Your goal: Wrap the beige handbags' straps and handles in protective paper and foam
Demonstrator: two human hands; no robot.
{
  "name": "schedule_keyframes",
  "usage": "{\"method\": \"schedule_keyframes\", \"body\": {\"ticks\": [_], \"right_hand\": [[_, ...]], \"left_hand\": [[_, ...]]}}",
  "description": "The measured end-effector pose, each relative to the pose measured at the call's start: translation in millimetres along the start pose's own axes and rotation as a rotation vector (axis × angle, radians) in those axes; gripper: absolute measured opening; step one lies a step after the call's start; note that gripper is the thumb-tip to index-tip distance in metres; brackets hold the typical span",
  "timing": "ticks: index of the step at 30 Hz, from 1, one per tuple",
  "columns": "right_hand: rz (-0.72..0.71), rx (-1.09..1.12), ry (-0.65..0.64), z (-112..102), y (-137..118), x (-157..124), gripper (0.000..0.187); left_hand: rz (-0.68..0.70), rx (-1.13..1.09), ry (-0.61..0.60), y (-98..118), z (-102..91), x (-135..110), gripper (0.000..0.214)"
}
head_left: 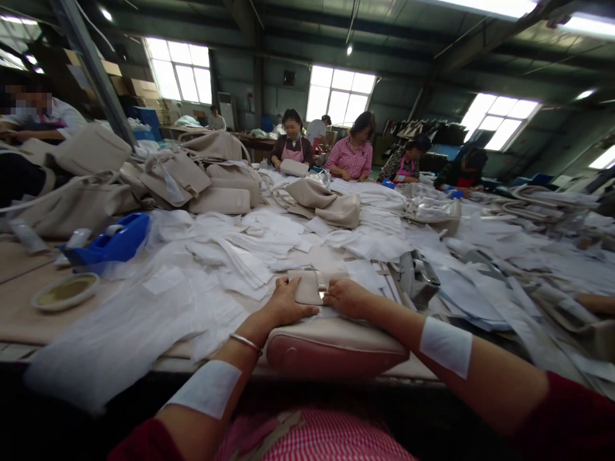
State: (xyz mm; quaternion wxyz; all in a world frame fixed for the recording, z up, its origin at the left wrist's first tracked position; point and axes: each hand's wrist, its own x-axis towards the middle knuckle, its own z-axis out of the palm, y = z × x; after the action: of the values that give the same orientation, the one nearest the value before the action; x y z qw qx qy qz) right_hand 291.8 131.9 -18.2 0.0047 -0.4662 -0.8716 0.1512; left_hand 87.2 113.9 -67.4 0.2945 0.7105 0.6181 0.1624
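A beige handbag point(336, 336) lies on its side at the table's front edge, its base turned toward me and looking reddish in shade. My left hand point(283, 304) grips the left side of the bag's small flap point(305, 287), thumb stretched along the near edge. On the flap's right side, the fingers of my right hand point(346, 298) are pinched together beside a small shiny metal fitting point(322, 295). Exactly what those fingertips hold is hidden. White patches cover both my forearms, and a bangle point(246, 344) circles my left wrist.
A blue tape dispenser point(113, 243) and a shallow round dish point(66, 292) stand at left. White paper sheets point(230, 250) spread across the table. A grey dispenser point(419, 278) sits right of my hands. Beige bags point(216, 179) are piled farther back. Several co-workers work across the table.
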Motion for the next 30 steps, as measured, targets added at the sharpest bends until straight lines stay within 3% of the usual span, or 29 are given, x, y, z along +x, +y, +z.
{"method": "schedule_keyframes", "body": {"ticks": [5, 9, 14, 18, 22, 26, 30], "right_hand": [[0.103, 0.046, 0.079, -17.8, 27.6, 0.8, 0.035], [0.133, 0.094, 0.089, -18.1, 38.4, 4.3, 0.034], [0.066, 0.128, 0.069, -9.9, 32.3, 5.8, 0.03], [0.034, 0.142, 0.079, -8.3, 27.6, -4.0, 0.035], [-0.006, 0.165, 0.09, -9.6, 28.7, -31.7, 0.03], [-0.008, 0.166, 0.122, -11.6, 35.5, -61.8, 0.061], [0.108, 0.219, 0.144, -11.2, 41.7, -76.5, 0.044]], "left_hand": [[0.01, 0.083, -0.001, 1.1, -2.4, -1.7, 0.114], [0.039, 0.222, -0.012, 10.0, -18.6, 2.4, 0.106], [0.277, 0.399, -0.057, 48.8, -40.7, 14.4, 0.065], [0.449, 0.486, -0.139, 77.4, -28.4, 23.2, 0.034], [0.51, 0.54, -0.118, 83.5, -12.4, 28.1, 0.032], [0.54, 0.518, -0.109, 81.4, -10.5, 34.4, 0.031], [0.553, 0.423, -0.11, 80.9, -14.7, 44.7, 0.021]]}}
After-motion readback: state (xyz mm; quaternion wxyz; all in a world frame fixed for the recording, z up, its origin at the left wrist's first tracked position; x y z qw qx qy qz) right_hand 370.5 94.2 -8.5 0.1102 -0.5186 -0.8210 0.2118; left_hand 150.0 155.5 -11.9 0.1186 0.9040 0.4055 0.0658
